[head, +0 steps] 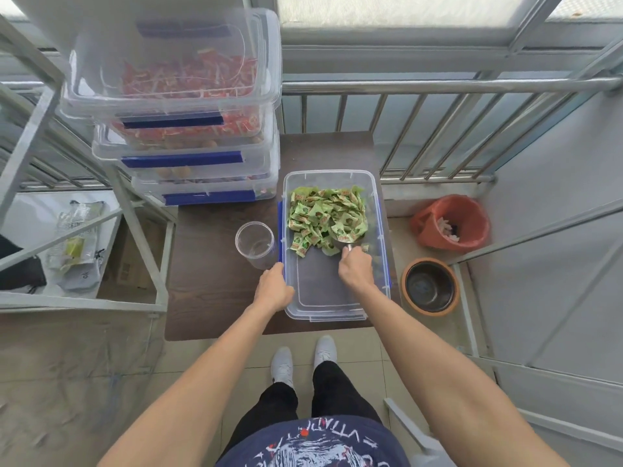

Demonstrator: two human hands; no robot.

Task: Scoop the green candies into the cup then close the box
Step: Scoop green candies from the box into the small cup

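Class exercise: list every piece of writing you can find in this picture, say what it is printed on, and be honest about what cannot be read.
Shirt print: pale capitals, seen upside down, not reliably readable.
Green candies in the box: small red marks on the wrappers, too small to read.
Cardboard box under the rack: a dark printed mark, blurred.
Grey packet on the shelf: a short mark, unclear.
Nothing else carries text.

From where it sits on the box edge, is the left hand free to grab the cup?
Probably yes. The left hand rests on the box rim, the empty cup stands upright just beyond it on the table, and nothing lies between them.
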